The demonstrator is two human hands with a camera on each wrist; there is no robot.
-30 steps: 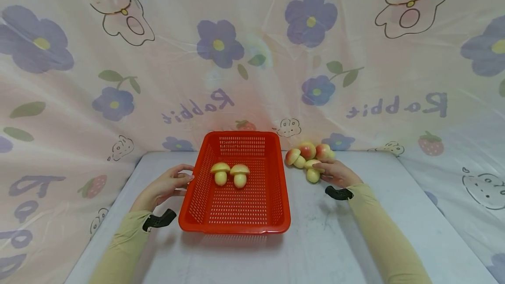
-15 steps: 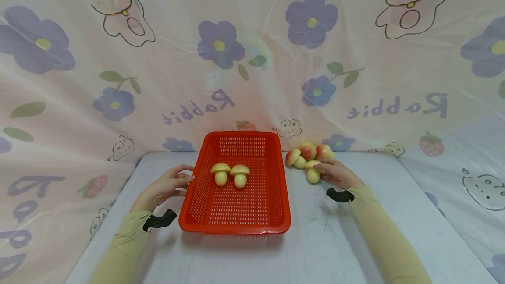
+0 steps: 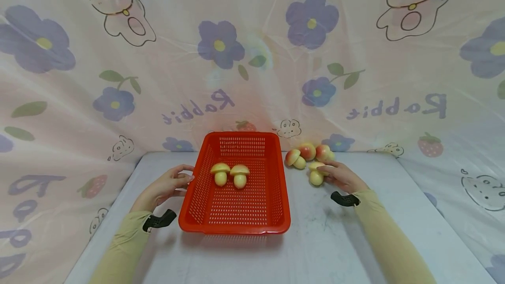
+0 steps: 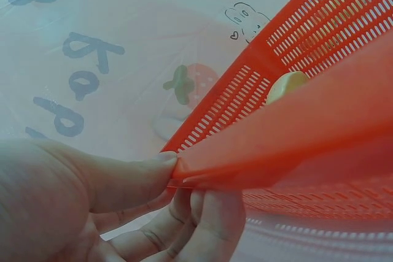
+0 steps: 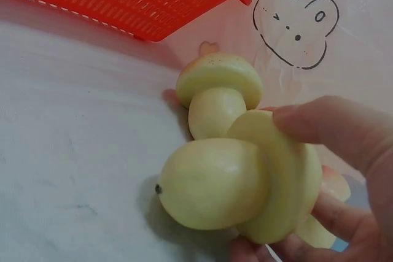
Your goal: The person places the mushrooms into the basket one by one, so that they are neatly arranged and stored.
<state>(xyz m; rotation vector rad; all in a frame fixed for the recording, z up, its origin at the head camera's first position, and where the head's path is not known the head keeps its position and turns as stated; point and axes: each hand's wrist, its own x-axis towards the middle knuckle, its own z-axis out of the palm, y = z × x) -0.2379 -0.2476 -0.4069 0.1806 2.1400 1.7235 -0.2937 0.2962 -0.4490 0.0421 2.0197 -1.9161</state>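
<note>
My left hand (image 3: 167, 185) pinches the left rim of a red perforated plastic basket (image 3: 185, 214), thumb above and fingers below in the left wrist view. Inside the basket lie two pale yellow toy mushrooms (image 3: 240, 176), side by side. To the right of it, my right hand (image 3: 342, 176) holds another toy mushroom (image 5: 215, 182) by its cap, thumb on one side and fingers on the other. The held mushroom's rounded stem points left in the right wrist view. Just behind it is a mushroom with a reddish cap (image 5: 218, 78).
Several toy mushrooms (image 3: 307, 151) with red-tinged caps are grouped at the back right of the white table (image 3: 327, 249), near the basket's right wall. A patterned curtain (image 3: 260, 86) with flowers and rabbits hangs right behind the table and along its sides.
My right hand has shifted slightly right and toward me with its mushroom, which has come away from the group behind. The left hand and the basket have stayed put.
</note>
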